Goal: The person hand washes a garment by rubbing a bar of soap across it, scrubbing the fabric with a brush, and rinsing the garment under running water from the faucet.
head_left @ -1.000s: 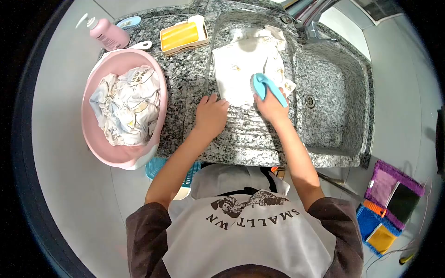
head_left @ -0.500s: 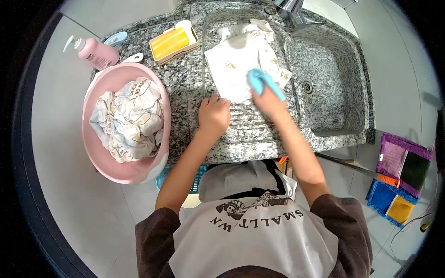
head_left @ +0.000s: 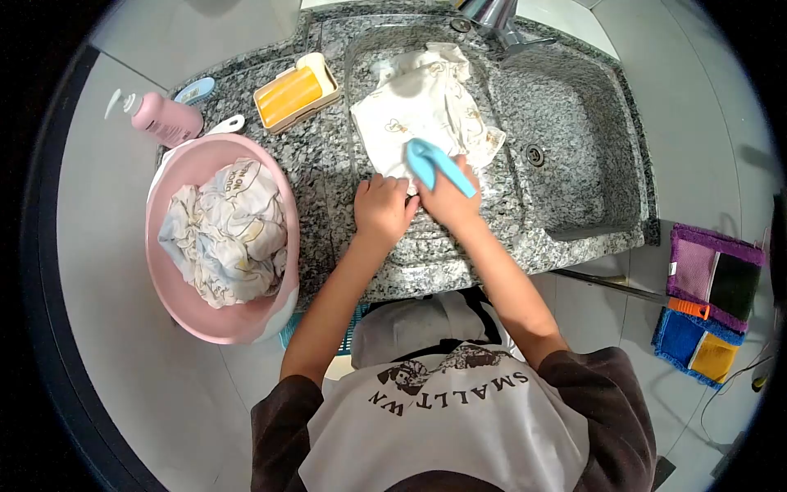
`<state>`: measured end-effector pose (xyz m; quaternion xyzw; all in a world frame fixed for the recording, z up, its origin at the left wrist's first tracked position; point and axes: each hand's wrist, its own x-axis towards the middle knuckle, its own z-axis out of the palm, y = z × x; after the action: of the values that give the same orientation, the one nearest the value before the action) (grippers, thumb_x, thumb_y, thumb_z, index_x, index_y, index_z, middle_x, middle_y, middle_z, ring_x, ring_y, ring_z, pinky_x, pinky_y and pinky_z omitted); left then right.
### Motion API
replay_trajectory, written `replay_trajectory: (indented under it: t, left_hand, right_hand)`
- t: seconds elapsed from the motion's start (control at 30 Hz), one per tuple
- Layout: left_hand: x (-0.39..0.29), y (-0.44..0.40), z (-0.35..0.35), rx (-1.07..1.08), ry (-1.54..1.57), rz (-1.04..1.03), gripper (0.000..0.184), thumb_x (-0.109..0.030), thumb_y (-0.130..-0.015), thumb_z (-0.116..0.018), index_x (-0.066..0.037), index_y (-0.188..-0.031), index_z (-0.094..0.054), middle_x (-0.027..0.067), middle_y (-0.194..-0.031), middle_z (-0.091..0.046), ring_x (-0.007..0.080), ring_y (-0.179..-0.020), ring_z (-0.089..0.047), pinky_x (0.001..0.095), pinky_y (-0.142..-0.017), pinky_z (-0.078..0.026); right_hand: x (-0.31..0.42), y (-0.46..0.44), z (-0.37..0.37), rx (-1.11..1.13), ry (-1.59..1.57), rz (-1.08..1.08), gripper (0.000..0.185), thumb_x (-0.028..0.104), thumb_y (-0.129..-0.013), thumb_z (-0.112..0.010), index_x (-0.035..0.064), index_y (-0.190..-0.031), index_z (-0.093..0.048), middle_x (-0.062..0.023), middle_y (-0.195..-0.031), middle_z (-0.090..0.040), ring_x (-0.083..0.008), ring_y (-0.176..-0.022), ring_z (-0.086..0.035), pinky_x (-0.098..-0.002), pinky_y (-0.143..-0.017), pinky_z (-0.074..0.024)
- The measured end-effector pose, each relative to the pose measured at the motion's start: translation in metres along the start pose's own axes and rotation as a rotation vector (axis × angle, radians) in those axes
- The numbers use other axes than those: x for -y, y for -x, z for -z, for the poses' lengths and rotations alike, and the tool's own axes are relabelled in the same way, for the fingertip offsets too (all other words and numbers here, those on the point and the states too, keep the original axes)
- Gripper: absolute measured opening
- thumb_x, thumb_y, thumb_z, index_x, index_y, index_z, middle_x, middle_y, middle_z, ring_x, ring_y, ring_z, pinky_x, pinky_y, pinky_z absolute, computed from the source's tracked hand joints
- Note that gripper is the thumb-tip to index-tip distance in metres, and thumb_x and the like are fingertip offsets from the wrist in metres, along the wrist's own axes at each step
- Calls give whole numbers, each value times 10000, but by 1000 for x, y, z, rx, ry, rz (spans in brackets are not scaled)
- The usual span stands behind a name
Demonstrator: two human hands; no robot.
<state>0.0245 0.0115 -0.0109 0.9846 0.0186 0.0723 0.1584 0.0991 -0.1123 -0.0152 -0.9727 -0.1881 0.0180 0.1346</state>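
Blue brush [head_left: 423,166], shifted leftward across the cloth since the earlier frame, now close beside the left hand [head_left: 383,205]. Right hand [head_left: 451,195]: fingers clamped on the brush. Left hand: fingers bent at the cloth's lower edge; whether they pinch it, cannot tell. White cloth [head_left: 410,115], small printed motifs: spread on the ribbed granite washboard [head_left: 502,198], beneath the brush, left of the sink [head_left: 574,139]. Pink tub [head_left: 166,275], holding crumpled laundry [head_left: 234,238]: at the counter's left end. Yellow soap bar [head_left: 290,96]: in a dish behind the tub. Pink pump bottle [head_left: 168,120]: beside the tub.
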Motion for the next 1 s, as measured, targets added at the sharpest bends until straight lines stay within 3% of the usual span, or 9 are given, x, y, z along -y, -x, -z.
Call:
replay_trajectory:
  t: [0.17,0.37,0.5,0.57,0.63,0.7,0.9,0.97,1.0]
  left_hand:
    - [-7,-26,-24,25,-3,-69,161,-237,-753,-605,-92,-820,-628,68,-743,-587,234,-858,-534,351,-771,-408]
    - [12,18,6,27,-190,-167,103,-160,-759,-575,-82,-717,-628,55,-742,-585,226,-845,-507,383,-742,-389]
    - [5,40,25,112,-239,-92,109,-183,-750,-587,-81,-732,-622,38,-766,-569,217,-894,-485,369,-772,-372]
    - [2,42,24,79,-206,-99,112,-189,-747,-591,-81,-738,-619,34,-771,-562,217,-896,-479,364,-775,-367]
    - [0,39,22,122,-250,-116,115,-194,-744,-599,-80,-742,-611,36,-772,-556,220,-889,-478,363,-771,-363]
    - [5,42,21,98,-242,-124,118,-197,-742,-602,-79,-734,-609,39,-773,-554,220,-889,-478,362,-769,-364]
    - [5,43,29,81,-294,-140,110,-192,-714,-610,-83,-711,-619,53,-783,-552,226,-889,-484,361,-776,-366]
    - [5,44,26,109,-305,-129,104,-186,-706,-611,-83,-711,-626,58,-785,-552,229,-888,-486,363,-780,-365]
    - [6,46,25,63,-256,-118,102,-179,-702,-611,-79,-708,-630,64,-785,-551,233,-888,-487,364,-785,-365]
  right_hand:
    - [-33,-26,19,-40,86,-182,521,388,-747,-576,180,-1211,-465,-217,-976,-487,-354,-910,-531,-429,-764,-457]
    - [13,6,-2,88,15,124,515,369,-735,-582,186,-1204,-475,-192,-993,-472,-329,-896,-501,-425,-749,-458]
    - [-26,-31,9,8,43,-9,466,365,-753,-581,178,-1173,-500,-159,-1006,-468,-305,-907,-490,-413,-740,-455]
    - [-24,-29,1,-53,109,1,476,366,-754,-575,180,-1183,-485,-170,-1002,-469,-315,-890,-501,-419,-745,-457]
    - [10,0,2,18,-84,64,506,358,-746,-584,198,-1210,-460,-185,-976,-473,-339,-871,-507,-434,-729,-461]
    - [20,16,0,73,-54,252,502,331,-758,-563,188,-1227,-455,-218,-933,-503,-371,-852,-514,-447,-741,-467]
    - [-32,-54,21,59,16,-94,557,379,-749,-573,185,-1252,-432,-229,-1031,-482,-364,-991,-474,-421,-819,-450]
    - [-9,-19,2,26,-87,149,562,368,-739,-584,174,-1246,-439,-234,-1013,-477,-366,-967,-481,-433,-819,-450]
    - [4,-3,13,153,-12,268,557,375,-739,-584,169,-1238,-446,-221,-980,-486,-357,-923,-503,-431,-799,-461]
